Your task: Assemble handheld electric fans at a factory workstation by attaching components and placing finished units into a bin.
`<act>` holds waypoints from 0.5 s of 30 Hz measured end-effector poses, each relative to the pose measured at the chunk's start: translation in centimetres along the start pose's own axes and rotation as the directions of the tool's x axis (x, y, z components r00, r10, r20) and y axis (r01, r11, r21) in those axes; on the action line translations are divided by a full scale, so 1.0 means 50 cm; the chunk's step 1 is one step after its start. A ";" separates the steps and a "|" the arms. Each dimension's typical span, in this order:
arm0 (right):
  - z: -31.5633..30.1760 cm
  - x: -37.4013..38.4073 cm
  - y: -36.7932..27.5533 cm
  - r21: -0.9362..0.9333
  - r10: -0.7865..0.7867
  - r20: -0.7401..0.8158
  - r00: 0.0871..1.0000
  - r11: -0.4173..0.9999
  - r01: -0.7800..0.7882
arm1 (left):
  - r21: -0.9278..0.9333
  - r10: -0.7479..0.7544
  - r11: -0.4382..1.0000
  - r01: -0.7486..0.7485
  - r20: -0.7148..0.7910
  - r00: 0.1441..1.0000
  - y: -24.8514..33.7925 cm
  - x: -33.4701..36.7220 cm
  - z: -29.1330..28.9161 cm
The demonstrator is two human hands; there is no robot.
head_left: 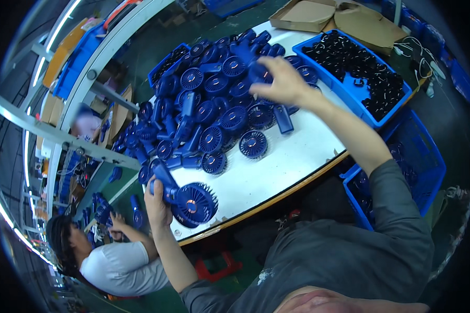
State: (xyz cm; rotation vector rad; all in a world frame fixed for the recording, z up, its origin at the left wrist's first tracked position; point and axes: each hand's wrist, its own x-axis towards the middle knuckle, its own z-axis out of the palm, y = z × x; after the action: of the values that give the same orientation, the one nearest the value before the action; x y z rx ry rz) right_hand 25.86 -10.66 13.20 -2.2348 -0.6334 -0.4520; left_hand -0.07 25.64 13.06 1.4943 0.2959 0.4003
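Observation:
My left hand is wrapped round the handle of a blue handheld fan. Its round, slotted head points toward me at the table's near left edge. Over the far side of a heap of similar blue fans, my right hand has its thumb and fingers curved about another handheld fan, which is smeared by motion. Just below that hand, a fan handle sticks out of the heap. One fan lies at the heap's near edge, its grille facing up.
A blue tray of small black parts sits at the table's right end, with cardboard behind it. Below it stands a blue crate holding fans. A metal frame rises at left, where a co-worker handles blue parts.

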 end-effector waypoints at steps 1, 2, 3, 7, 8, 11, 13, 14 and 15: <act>-0.005 0.041 0.075 -0.069 0.059 -0.099 0.993 0.995 -0.066 | 0.035 0.011 0.999 -0.012 0.045 0.999 0.004 0.030 0.029; -0.014 0.071 0.138 -0.136 0.078 -0.136 0.988 0.986 -0.097 | 0.031 0.007 0.999 -0.010 0.095 0.995 0.002 0.067 0.075; -0.017 0.095 0.177 -0.204 0.149 -0.113 0.982 0.964 -0.169 | -0.052 0.011 0.999 -0.006 0.106 0.994 -0.008 0.116 0.114; 0.022 0.148 0.291 -0.267 0.217 -0.106 0.970 0.934 -0.238 | -0.073 0.095 0.994 -0.083 0.172 0.981 -0.014 0.304 0.314; 0.038 0.152 0.316 -0.255 0.186 -0.129 0.974 0.943 -0.214 | -0.021 0.105 0.994 -0.103 0.155 0.982 -0.001 0.343 0.369; 0.072 0.158 0.331 -0.216 0.135 -0.150 0.979 0.962 -0.166 | 0.198 0.185 0.960 -0.200 0.092 0.978 -0.001 0.477 0.477; 0.078 0.134 0.330 -0.176 0.069 -0.227 0.972 0.978 -0.111 | 0.442 0.216 0.879 -0.178 -0.035 0.976 -0.029 0.564 0.528; 0.063 0.108 0.328 -0.074 0.040 -0.261 0.965 0.995 -0.061 | 0.525 0.224 0.839 -0.143 -0.093 0.970 -0.030 0.563 0.578; 0.054 0.075 0.309 -0.023 0.006 -0.300 0.954 1.000 -0.013 | 0.546 0.221 0.827 -0.132 -0.101 0.970 -0.020 0.557 0.610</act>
State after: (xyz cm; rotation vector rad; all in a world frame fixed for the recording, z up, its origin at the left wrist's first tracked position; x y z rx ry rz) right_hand 37.99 -16.65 4.46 -2.1318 -0.4581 -0.7796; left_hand 38.20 10.20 15.42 2.0582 0.4223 0.6254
